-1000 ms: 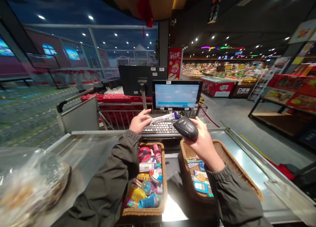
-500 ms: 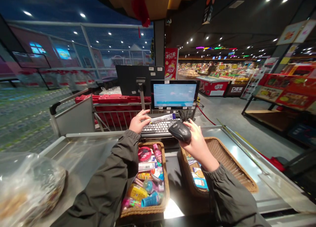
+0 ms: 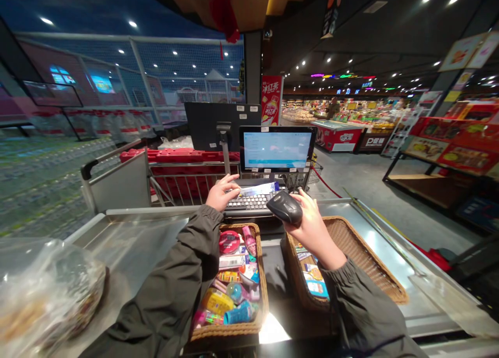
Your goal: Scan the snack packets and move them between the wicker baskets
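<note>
My left hand (image 3: 223,193) pinches one end of a long, slim white packet with a blue end (image 3: 259,188), held over the keyboard (image 3: 249,201). What is inside the packet cannot be told. In my right hand (image 3: 310,228) is a black barcode scanner (image 3: 285,208), its head turned left toward the packet, with a gap between them. Below my left wrist stands a wicker basket (image 3: 263,295) of colourful small goods, among them a yellow packet (image 3: 217,302) and a blue cup-like item (image 3: 238,313). A second wicker basket (image 3: 362,256) sits under my right forearm, with a few flat packs (image 3: 315,281) inside.
A lit monitor (image 3: 275,147) rises behind the keyboard, beside a second screen's dark back (image 3: 212,127). On the metal counter (image 3: 144,254), a clear plastic bag (image 3: 50,290) lies at left. Beyond are a metal cart (image 3: 183,184) and a shelf of red boxes (image 3: 448,150).
The packet has rolled slightly in my left fingers and shows more of its printed face. Both hands stay nearly in place, and the view has shifted very slightly.
</note>
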### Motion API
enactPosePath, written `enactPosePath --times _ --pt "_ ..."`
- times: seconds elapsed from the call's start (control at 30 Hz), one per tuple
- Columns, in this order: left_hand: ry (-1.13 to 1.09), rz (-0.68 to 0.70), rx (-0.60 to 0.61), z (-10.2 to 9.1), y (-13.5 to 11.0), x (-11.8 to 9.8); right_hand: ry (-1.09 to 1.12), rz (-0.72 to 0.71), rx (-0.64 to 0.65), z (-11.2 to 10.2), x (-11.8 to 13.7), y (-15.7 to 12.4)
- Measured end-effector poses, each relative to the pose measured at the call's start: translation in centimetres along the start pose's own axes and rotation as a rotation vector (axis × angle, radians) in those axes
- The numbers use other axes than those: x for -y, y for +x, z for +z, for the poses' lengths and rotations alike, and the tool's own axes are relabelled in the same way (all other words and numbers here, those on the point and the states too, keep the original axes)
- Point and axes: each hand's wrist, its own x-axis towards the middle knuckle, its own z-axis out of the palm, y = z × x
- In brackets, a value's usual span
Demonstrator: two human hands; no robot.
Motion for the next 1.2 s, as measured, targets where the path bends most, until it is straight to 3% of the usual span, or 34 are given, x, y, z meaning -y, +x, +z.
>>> enactPosePath --times 0.5,1.2 --pt "-0.025 -0.031 0.002 -0.2 -1.6 0.2 0.001 0.02 0.026 0.0 -0.2 -0.7" --pt "0.097 -0.24 0.152 -3.1 -11.4 5.7 0.013 -0.02 0.099 2.2 0.2 -1.7"
